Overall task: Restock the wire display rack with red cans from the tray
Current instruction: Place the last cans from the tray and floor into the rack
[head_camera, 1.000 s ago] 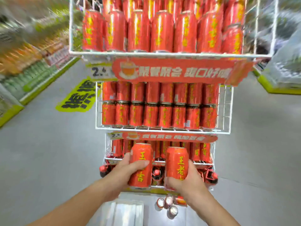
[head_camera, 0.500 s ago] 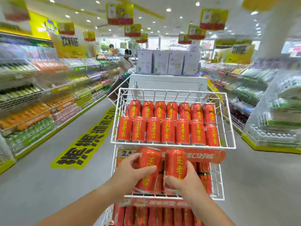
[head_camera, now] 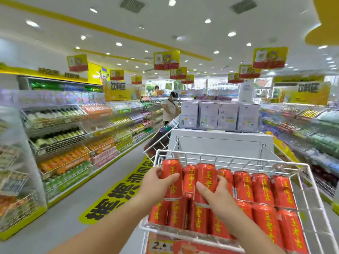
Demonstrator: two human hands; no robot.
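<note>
My left hand (head_camera: 158, 182) grips a red can (head_camera: 172, 177) with yellow characters, held upright over the top basket of the white wire rack (head_camera: 227, 158). My right hand (head_camera: 215, 194) grips a second red can (head_camera: 206, 178) just to its right. Both cans stand above the rows of red cans (head_camera: 262, 191) that fill the basket, at its left end. The tray is out of view.
A store aisle runs ahead. Stocked drink shelves (head_camera: 69, 143) line the left and more shelves (head_camera: 311, 136) the right. White boxes (head_camera: 219, 114) sit on a white stand behind the rack. A person (head_camera: 169, 107) stands far down the aisle by a cart.
Both hands have lifted their cans from in front of the lower tiers up to the top basket. My view has tilted upward, now showing the store ceiling.
</note>
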